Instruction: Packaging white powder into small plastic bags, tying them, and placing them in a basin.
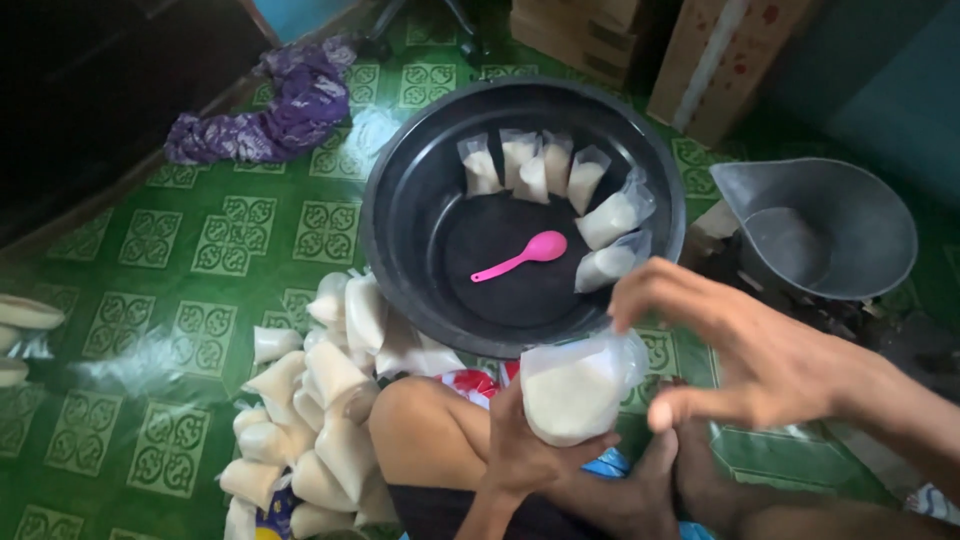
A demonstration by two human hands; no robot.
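Observation:
My left hand (525, 450) cups the bottom of a small clear plastic bag (572, 388) filled with a white substance, held over my lap. My right hand (740, 350) is at the bag's top, fingers spread and pinching the loose plastic at its upper edge. Just beyond sits a large black basin (400, 190) holding a pink plastic spoon (522, 255) and several filled bags (560, 180) leaning along its far wall. My bare knee (430, 430) is below the basin.
A pile of filled white bags (320, 420) lies on the green patterned floor (160, 330) at my left. A grey metal scoop pan (820, 225) sits right of the basin. Purple cloth (270, 110) and cardboard boxes (640, 40) lie at the back.

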